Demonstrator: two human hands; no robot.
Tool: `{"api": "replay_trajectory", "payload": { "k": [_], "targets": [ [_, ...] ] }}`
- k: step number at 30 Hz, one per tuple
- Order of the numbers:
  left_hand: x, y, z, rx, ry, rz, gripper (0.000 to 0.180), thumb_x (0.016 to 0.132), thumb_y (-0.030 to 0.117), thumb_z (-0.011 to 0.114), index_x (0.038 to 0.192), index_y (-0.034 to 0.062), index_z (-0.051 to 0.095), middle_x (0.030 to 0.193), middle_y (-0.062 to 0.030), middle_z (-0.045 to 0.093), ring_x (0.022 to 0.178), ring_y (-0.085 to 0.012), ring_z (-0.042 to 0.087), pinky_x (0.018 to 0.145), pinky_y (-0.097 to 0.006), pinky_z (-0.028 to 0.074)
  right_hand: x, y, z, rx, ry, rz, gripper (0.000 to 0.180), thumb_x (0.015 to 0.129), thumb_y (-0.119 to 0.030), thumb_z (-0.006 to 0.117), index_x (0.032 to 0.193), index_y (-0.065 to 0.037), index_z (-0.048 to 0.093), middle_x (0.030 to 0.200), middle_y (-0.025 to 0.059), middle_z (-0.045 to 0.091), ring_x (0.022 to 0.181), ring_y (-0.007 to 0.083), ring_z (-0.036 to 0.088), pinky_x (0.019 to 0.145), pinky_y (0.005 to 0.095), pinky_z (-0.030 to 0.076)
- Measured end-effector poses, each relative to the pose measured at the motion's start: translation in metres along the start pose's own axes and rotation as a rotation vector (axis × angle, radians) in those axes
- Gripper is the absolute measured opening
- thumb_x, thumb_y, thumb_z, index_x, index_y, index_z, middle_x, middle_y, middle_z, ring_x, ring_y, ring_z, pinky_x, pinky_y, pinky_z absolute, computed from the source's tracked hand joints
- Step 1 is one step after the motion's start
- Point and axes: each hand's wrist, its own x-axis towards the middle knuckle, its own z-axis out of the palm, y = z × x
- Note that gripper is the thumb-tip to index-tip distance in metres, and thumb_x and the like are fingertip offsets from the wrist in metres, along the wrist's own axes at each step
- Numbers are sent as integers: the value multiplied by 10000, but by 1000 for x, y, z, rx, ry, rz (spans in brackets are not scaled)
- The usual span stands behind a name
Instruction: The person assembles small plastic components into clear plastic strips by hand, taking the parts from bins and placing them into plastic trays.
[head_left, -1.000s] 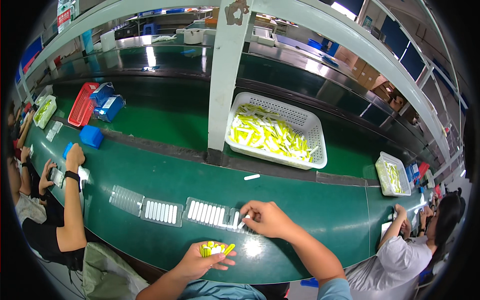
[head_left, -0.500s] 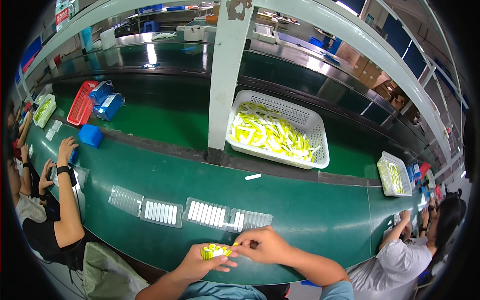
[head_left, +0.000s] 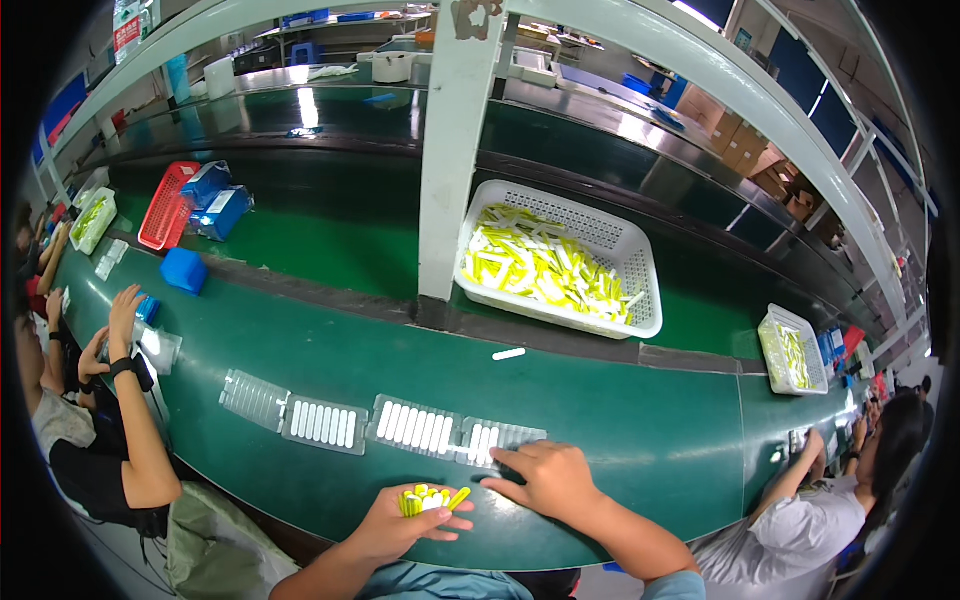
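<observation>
My left hand (head_left: 400,520) is cupped palm-up at the near edge of the green belt (head_left: 620,430), holding a bunch of small yellow-and-white sticks (head_left: 430,499). My right hand (head_left: 545,477) rests on the belt, fingertips at the right end of a clear slotted tray (head_left: 500,440) that is partly filled with white sticks. To its left lie a filled tray (head_left: 417,427), another filled tray (head_left: 322,424) and an empty clear tray (head_left: 252,398), all in a row.
A white basket (head_left: 640,270) of yellow-and-white sticks sits beyond a grey post (head_left: 450,180). One loose white stick (head_left: 508,353) lies on the belt. A person works at the left (head_left: 120,400), another at the right (head_left: 840,500). Red basket (head_left: 163,208), blue boxes (head_left: 184,270), small white basket (head_left: 790,350).
My right hand went from the tray to the sticks in my left hand and is now back at the tray's right end. The trays have shifted slightly left.
</observation>
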Motion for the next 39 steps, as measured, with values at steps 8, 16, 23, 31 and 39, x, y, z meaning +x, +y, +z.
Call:
{"api": "replay_trajectory", "payload": {
  "k": [8,16,23,31,39],
  "targets": [
    [1,-3,8,31,-50,-33,338,966,25,623,1283,-68,549,1231,-230,658,1050,-323,706,838,-373,614,-6,-26,-4,733,-140,223,182,814,-136,812,973,-59,766,653,23,646,537,102,578,506,255,438],
    [-5,-1,1,65,29,0,321,954,23,640,1256,-56,571,1161,-199,686,983,-283,724,780,-351,616,0,18,-4,108,340,-77,113,776,-129,829,845,-67,763,593,23,603,538,161,557,524,295,428],
    [-4,-4,-1,-104,-21,-38,442,950,-9,628,1369,-20,487,1296,-196,616,1134,-278,658,896,-359,569,-16,10,6,33,-55,-63,322,838,-304,768,1084,-100,730,710,25,568,662,209,574,635,342,444],
    [-4,-8,1,-236,-183,-77,526,972,-22,585,1460,-18,387,1400,-211,533,1250,-311,586,1071,-425,489,-6,-19,-10,477,-35,17,233,841,-202,762,1043,-89,743,698,35,611,628,219,609,610,345,480],
    [-2,-18,8,-1,-130,120,528,989,-11,573,1474,-41,366,1314,-180,580,1145,-283,651,1025,-391,540,-12,-37,11,687,-109,199,123,827,-151,793,895,-58,750,688,31,601,576,153,561,525,303,454]
  ]
}}
